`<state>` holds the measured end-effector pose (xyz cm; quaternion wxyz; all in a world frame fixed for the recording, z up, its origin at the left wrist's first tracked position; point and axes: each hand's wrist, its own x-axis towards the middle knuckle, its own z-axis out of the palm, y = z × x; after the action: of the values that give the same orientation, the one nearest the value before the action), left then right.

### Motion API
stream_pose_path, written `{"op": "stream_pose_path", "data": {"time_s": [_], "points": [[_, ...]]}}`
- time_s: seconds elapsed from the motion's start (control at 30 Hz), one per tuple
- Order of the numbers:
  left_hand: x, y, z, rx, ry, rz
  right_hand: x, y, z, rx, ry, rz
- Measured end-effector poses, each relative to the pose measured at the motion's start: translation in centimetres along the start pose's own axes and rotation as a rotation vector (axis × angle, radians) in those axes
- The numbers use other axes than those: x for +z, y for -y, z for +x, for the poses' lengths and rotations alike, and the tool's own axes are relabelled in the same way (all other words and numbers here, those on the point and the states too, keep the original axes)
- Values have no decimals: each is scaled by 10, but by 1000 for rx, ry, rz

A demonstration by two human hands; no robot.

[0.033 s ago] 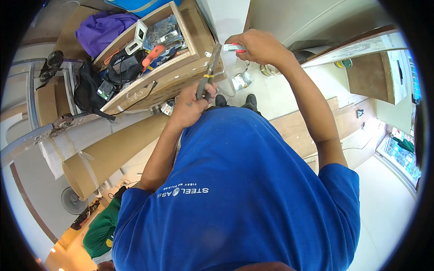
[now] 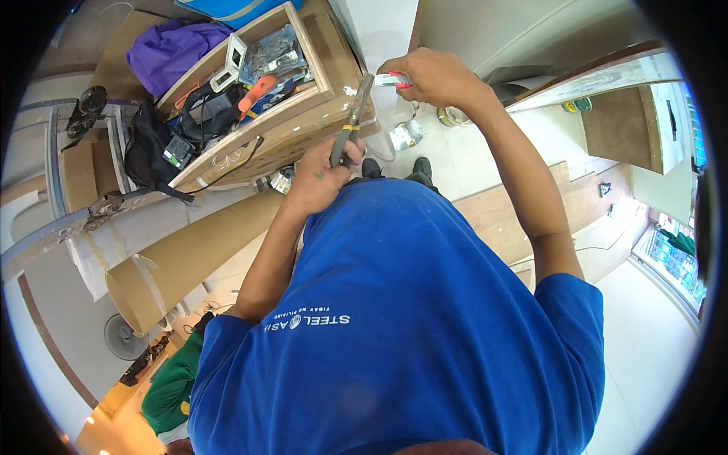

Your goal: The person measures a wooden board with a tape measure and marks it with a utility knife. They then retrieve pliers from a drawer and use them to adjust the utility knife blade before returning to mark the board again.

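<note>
My left hand (image 2: 322, 178) is closed around the lower end of a long grey metal strip (image 2: 353, 114) with a yellow band around its middle, held upright in front of my blue shirt. My right hand (image 2: 434, 76) grips a red and silver utility knife (image 2: 393, 79), its tip against the top end of the strip. Both hands are raised above a pale floor, beside the corner of a wooden box (image 2: 322, 106).
The wooden box holds several tools, an orange-handled one (image 2: 258, 87) among them. A purple bag (image 2: 167, 49) and a black bag (image 2: 148, 152) lie at its left. A long cardboard tube (image 2: 189, 258) lies below. A person in green (image 2: 171, 387) is at lower left, and a wooden cabinet (image 2: 622, 129) at right.
</note>
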<state>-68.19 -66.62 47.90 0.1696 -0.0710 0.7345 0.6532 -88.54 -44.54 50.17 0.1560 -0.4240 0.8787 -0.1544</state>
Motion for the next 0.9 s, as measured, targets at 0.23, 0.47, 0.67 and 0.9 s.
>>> {"op": "stream_pose_path", "data": {"time_s": [0.23, 0.47, 0.67, 0.9], "points": [[3, 0, 8, -15, -15, 74, -5, -8, 6, -7, 72, -11], [7, -4, 4, -19, -23, 99, 0, -14, 9, -43, 99, 64], [7, -1, 4, -10, -11, 83, -1, -14, 13, -16, 126, 30], [6, 2, 3, -3, -12, 105, -2, -11, 12, -5, 112, 10]]}}
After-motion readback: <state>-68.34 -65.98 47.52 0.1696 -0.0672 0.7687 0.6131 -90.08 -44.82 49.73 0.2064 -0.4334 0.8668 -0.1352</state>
